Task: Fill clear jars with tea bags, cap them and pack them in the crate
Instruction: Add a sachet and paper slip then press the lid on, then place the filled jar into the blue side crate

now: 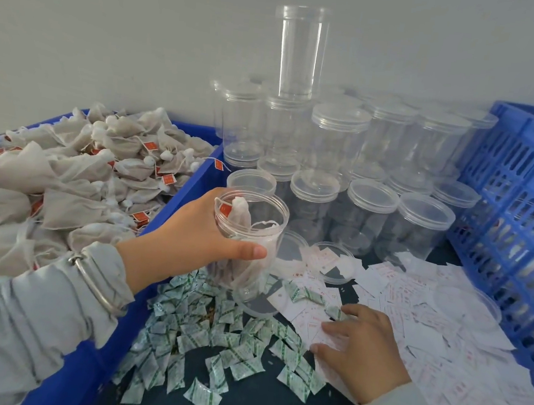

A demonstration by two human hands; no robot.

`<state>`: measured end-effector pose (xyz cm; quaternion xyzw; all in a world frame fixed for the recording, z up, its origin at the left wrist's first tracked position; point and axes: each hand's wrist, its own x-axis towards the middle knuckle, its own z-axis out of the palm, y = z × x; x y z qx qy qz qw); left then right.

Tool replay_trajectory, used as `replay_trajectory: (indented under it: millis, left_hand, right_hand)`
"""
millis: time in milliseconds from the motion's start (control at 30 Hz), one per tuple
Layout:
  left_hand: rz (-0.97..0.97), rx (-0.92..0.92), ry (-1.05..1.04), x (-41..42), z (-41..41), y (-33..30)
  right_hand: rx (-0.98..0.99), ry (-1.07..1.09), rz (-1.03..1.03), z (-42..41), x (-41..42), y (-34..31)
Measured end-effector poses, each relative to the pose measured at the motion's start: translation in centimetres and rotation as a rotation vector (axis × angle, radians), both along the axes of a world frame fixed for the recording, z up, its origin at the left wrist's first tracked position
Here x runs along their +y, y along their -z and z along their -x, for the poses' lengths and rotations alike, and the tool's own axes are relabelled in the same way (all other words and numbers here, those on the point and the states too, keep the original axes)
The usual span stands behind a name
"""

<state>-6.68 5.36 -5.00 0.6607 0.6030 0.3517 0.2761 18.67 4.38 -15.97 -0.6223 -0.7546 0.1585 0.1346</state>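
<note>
My left hand (190, 244) grips an open clear jar (248, 243) holding a few tea bags, tilted above the dark table. My right hand (362, 348) rests with spread fingers on a pile of white paper slips (442, 333), touching a small green-and-white sachet (333, 311). A blue tray (192, 182) at the left is heaped with tea bags (75, 177) bearing red tags. Stacked empty capped jars (338, 163) stand at the back. The blue slatted crate (517, 226) is at the right. A loose clear lid (331, 261) lies on the table.
Several green-and-white sachets (213, 344) are scattered across the dark table in front. One tall clear jar (299, 52) tops the stack against the grey wall. Another lid (467, 306) lies on the slips near the crate.
</note>
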Motion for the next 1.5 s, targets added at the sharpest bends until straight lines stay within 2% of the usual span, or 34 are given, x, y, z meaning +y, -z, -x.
replay_trajectory:
  millis: [133, 400, 500, 633, 833, 967, 1100, 1233, 1500]
  left_hand:
    - [0.017, -0.001, 0.019, 0.0, 0.1, 0.2]
    - [0.023, 0.042, 0.076, -0.2, -0.3, -0.2]
    - [0.017, 0.077, 0.113, -0.3, -0.5, -0.2]
    - [0.024, 0.089, 0.148, -0.5, -0.5, -0.3]
    - [0.028, 0.046, 0.158, -0.7, -0.6, -0.4]
    - [0.019, 0.038, 0.167, -0.5, -0.5, -0.2]
    - [0.019, 0.046, 0.165, -0.2, -0.4, 0.2]
    - [0.013, 0.063, 0.189, -0.3, -0.6, 0.4]
    - [-0.054, 0.121, 0.202, -0.5, -1.0, 0.6]
  right_hand:
    - [0.145, 0.026, -0.154, -0.2, 0.1, -0.3]
    - [0.614, 0.185, -0.556, 0.7, -0.5, -3.8]
    - [0.729, 0.046, -0.691, 1.9, -0.8, -6.7]
    - [0.852, -0.170, -0.706, 4.0, -0.4, -10.3]
    - [0.747, -0.359, -0.666, 6.5, 1.3, -12.9]
    - [0.664, -0.462, -0.531, 6.5, 2.4, -13.3]
    - [0.518, -0.496, -0.462, 6.4, 2.4, -12.3]
    - [0.506, -0.493, -0.373, 6.1, 2.0, -11.8]
    - [0.294, -0.550, -0.300, 6.8, 0.5, -10.3]
